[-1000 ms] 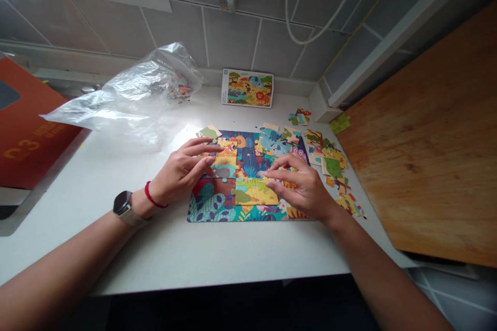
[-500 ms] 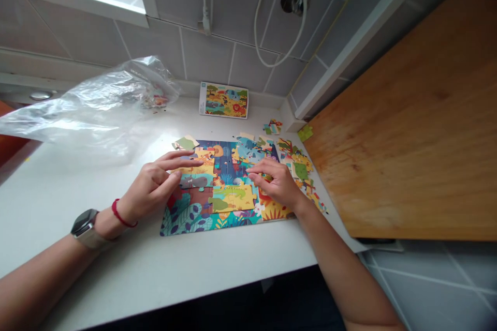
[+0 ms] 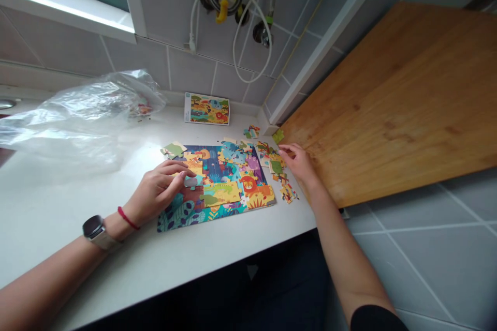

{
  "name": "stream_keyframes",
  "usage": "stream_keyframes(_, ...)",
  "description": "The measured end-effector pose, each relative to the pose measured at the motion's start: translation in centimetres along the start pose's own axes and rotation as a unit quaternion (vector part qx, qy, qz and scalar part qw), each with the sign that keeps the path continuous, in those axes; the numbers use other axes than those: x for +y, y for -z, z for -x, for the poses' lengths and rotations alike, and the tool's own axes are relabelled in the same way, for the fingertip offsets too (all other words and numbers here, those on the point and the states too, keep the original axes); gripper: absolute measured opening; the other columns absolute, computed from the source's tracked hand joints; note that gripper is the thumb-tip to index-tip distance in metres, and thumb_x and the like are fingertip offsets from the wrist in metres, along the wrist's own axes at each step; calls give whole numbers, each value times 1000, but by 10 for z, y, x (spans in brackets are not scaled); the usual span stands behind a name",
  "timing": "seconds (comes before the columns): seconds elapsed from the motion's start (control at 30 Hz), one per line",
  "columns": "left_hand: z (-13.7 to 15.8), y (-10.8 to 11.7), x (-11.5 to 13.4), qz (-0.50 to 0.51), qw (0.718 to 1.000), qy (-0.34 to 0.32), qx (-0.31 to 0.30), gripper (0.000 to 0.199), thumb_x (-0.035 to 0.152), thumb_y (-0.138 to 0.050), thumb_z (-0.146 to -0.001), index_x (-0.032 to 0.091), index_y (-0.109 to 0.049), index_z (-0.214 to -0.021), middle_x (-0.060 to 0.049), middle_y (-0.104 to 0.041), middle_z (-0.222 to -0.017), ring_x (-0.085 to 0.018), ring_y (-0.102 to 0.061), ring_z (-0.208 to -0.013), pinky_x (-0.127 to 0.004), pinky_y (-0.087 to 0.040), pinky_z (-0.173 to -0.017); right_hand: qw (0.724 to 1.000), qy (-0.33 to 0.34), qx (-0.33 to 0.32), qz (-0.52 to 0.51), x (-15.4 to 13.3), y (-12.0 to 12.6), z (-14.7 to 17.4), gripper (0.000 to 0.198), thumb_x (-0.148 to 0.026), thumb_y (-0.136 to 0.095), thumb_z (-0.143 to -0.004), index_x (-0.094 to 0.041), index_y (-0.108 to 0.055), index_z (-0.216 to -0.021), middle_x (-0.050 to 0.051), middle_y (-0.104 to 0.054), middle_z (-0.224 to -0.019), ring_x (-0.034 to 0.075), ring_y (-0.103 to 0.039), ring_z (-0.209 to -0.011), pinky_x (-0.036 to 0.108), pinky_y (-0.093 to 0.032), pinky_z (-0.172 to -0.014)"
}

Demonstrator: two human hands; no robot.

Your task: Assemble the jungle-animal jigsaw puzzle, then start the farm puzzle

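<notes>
A partly assembled jigsaw puzzle [image 3: 217, 194] with animal pictures lies on a dark blue and teal illustrated board [image 3: 186, 217]. My left hand [image 3: 157, 189] rests at its left edge, fingers stretched over the grey hippo piece [image 3: 191, 182], fingertips touching the puzzle. To the right of the board, several loose puzzle pieces [image 3: 276, 167] lie in an overlapping row. Above the far end of that row is my right hand [image 3: 301, 163], thumb and forefinger slightly apart, with no piece visible between them. The lion section [image 3: 249, 184] is uncovered at the board's right side.
Behind the board, a picture card [image 3: 207, 109] leans against the tiled wall. A clear plastic bag [image 3: 89, 114] lies at the left. A loose green piece [image 3: 174, 150] overlaps the board's upper left corner. A wooden panel [image 3: 388, 114] borders the counter on the right.
My right hand has moved right, off the puzzle to the loose pieces, uncovering the lion. My left hand stays on the puzzle's left side. The view has shifted to the right.
</notes>
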State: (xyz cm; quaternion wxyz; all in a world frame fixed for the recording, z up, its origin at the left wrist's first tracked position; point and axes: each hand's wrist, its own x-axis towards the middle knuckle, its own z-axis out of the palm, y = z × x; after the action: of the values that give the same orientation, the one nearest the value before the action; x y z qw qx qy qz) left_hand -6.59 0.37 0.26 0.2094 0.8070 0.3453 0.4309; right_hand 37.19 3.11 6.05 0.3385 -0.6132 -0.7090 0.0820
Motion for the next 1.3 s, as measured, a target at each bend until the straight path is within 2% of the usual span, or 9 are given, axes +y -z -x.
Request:
stream_keyframes(0.13,-1,-2,1,0,1000,-7,-15,54,39,-44,-107,24,-73,-65,-4,-80,-92,-23,-70,-98,-36,-58,-91,976,-2,-198,88,20,11,2,55,-37,-87,-78,-19,-76,-129,17,-67,-138,33,-63,-129,51,-46,-116)
stream_keyframes(0.2,-2,-2,0,-2,1000,-4,-14,56,40,-44,-107,23,-73,-63,-5,-79,-88,-22,-71,-93,-34,-57,-88,965,-10,-248,91,23,7,3,62,-29,-91,-72,-19,-76,-131,18,-65,-142,35,-59,-135,52,-41,-120)
stream_keyframes(0.47,-5,-1,-4,-6,1000,24,0,65,45,-39,-107,24,-73,-57,-5,-80,-86,-21,-72,-83,-33,-56,-82,975,-107,-191,40,14,5,-6,48,-14,-94,-55,-16,-84,-102,4,-70,-89,21,-65,-84,37,-53,-89)
stream_keyframes(0.6,-5,-2,-2,18,1000,23,1,64,46,-39,-108,24,-72,-58,-5,-80,-84,-21,-72,-82,-33,-57,-82,975,-139,-174,-17,4,12,-16,24,-23,-95,-56,-18,-78,-72,-2,-64,-67,15,-55,-66,28,-50,-68)
stream_keyframes(0.67,-5,-4,0,30,999,18,1,64,47,-39,-108,24,-71,-58,-5,-80,-85,-20,-72,-83,-33,-57,-82,970,-156,-173,-62,-2,12,-21,27,-33,-95,-59,-18,-72,-64,-2,-62,-60,14,-54,-61,26,-48,-60)
stream_keyframes(0.87,-5,-5,-1,32,999,14,-6,65,46,-39,-109,24,-70,-56,-5,-80,-84,-20,-72,-83,-32,-57,-81,935,-199,-191,-223,-37,-18,-25,36,-54,-75,-87,-18,-72,-85,4,-77,-82,17,-70,-71,25,-56,-61)
stream_keyframes(1.0,-5,-5,-4,30,999,25,-3,66,48,-39,-109,24,-72,-57,-5,-80,-84,-20,-72,-81,-33,-57,-81,873,-246,-261,-331,-60,-60,-22,32,-50,-76,-89,-18,-74,-90,9,-79,-84,22,-76,-75,31,-62,-64)
stream_keyframes(1.1,-5,-5,-6,30,999,34,1,67,50,-38,-109,24,-73,-58,-5,-79,-83,-19,-71,-80,-33,-57,-81,846,-289,-169,-414,-62,-78,-31,23,-40,-83,-85,-19,-74,-92,6,-79,-83,19,-75,-73,27,-61,-60)
stream_keyframes(1.3,-6,-3,-2,19,999,21,-17,65,48,-38,-110,24,-74,-61,-5,-77,-80,-18,-67,-76,-32,-56,-77,851,-311,4,-424,-36,-79,-56,21,-38,-77,-89,-22,-64,-85,-3,-73,-74,11,-66,-59,18,-50,-48)
